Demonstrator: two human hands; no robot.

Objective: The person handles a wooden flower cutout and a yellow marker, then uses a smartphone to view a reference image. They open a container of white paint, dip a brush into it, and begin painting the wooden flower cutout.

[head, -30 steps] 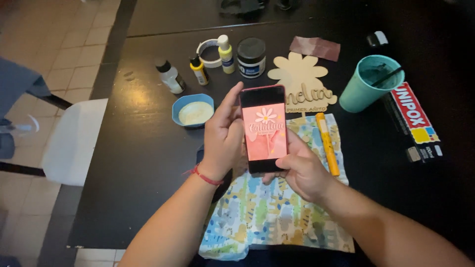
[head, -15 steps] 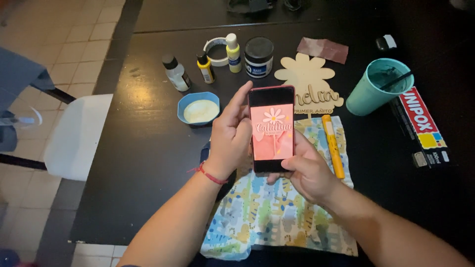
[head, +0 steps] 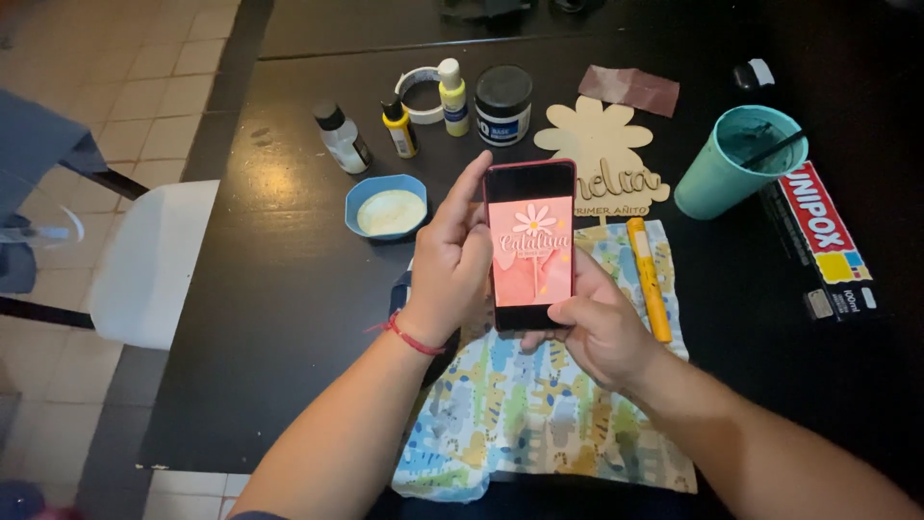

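**Phone held upright in both hands above the craft cloth**

Both hands closed around one thing: a red-edged smartphone (head: pixel 530 246), raised over the table (head: pixel 269 289) with its long axis running away from the body, top edge far, bottom edge near. Left hand (head: pixel 450 260) wrapped on the left long edge, fingers reaching up along it towards the top corner, a red string bracelet (head: pixel 412 339) at the wrist. Right hand (head: pixel 599 323) cupped beneath the lower end, thumb laid across the bottom of the screen, fingers hidden behind the case. Screen lit pink with a white daisy and lettering.

Directly under the grip: a patterned cloth (head: pixel 539 424) in blue, yellow and green, spread towards the body. Just right of the grip, lying on that cloth and roughly parallel to the phone: a yellow marker-like tool (head: pixel 649 279), nearer the right hand than the left. Just beyond the phone's top edge: a flower-shaped wooden cut-out (head: pixel 602 144), partly covered by the phone. Left of the grip, near the left hand's knuckles: a small blue bowl (head: pixel 387 206) of pale paint. Farther off beyond the bowl: small paint bottles (head: pixel 397 125) and a dark-lidded jar (head: pixel 503 104). Well to the right: a teal cup (head: pixel 733 164) with a brush handle inside.
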